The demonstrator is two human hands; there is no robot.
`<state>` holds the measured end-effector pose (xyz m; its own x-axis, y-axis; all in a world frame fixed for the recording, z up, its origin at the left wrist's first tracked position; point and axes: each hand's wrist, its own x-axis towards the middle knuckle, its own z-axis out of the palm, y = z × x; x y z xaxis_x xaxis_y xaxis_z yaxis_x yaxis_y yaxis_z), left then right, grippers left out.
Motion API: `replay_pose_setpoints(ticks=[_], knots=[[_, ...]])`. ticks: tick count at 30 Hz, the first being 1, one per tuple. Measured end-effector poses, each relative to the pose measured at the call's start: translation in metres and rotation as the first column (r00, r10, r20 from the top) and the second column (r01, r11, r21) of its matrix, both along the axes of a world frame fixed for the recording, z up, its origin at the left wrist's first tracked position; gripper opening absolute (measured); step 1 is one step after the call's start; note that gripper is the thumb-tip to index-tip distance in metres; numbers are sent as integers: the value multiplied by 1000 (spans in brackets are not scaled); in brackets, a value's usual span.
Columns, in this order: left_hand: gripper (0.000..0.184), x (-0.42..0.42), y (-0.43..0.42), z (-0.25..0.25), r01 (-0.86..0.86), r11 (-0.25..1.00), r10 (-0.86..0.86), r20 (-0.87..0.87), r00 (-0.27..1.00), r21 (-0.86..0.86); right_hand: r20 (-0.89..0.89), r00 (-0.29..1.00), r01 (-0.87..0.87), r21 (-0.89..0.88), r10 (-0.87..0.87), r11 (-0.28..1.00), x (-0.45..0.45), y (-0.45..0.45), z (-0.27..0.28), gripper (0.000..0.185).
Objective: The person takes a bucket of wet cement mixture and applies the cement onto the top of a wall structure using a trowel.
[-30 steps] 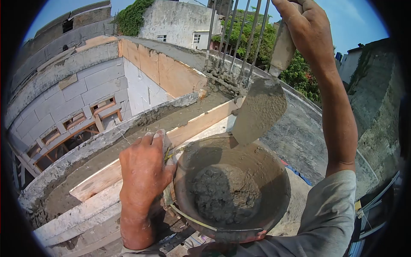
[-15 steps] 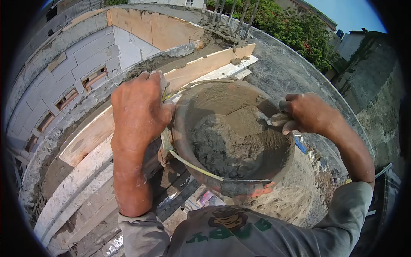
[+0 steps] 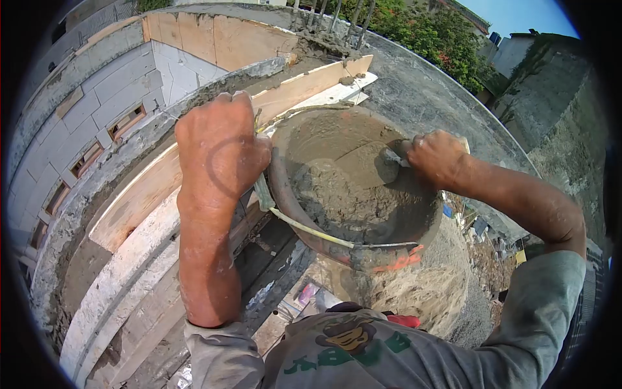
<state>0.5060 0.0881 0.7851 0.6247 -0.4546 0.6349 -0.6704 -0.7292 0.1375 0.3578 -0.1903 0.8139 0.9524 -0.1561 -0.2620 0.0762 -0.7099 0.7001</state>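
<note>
A round bucket (image 3: 280, 188) of wet grey mortar (image 3: 343, 194) is in front of me, tilted so its inside shows. My left hand (image 3: 223, 146) is a closed fist at its left rim. A yellowish handle strap (image 3: 311, 231) of the bucket runs up toward this fist, and a bit of it shows by the fingers; the grip itself is mostly hidden. At the right rim, my right hand (image 3: 437, 159) is wrapped around a trowel (image 3: 394, 157). Only a small part of its metal shows against the mortar; the handle is mostly covered by my fingers.
Wooden formwork boards (image 3: 317, 83) run behind and left of the bucket. A grey block wall (image 3: 84, 123) with small openings stands at left. Below the bucket lies a sand heap (image 3: 414, 285); debris (image 3: 486, 240) is scattered at right. Thin rods (image 3: 334, 16) rise at the back.
My right hand has shifted up and left, turning the trowel at the mortar's right side. The shaded area on the mortar has changed. My left hand stays closed at the rim.
</note>
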Motion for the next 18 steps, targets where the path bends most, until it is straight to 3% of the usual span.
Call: replay_pose_setpoints(ticks=[4, 11, 14, 17, 18], knots=[[43, 4, 2, -6, 14, 999, -11, 69, 998, -43, -39, 974, 226, 157, -222, 962, 10, 13, -6, 32], [42, 1, 1, -5, 30, 999, -27, 76, 997, -33, -149, 979, 190, 418, -140, 888, 8, 11, -9, 31], [41, 3, 1, -8, 31, 999, -28, 113, 993, -29, -161, 972, 222, 410, -170, 885, 14, 10, -17, 31], [21, 3, -1, -7, 45, 998, -37, 158, 987, -50, -186, 971, 214, 388, -151, 897, 16, 6, -18, 29], [28, 2, -1, -7, 32, 999, -27, 136, 990, -34, -184, 972, 210, 410, -145, 888, 14, 5, -17, 28]])
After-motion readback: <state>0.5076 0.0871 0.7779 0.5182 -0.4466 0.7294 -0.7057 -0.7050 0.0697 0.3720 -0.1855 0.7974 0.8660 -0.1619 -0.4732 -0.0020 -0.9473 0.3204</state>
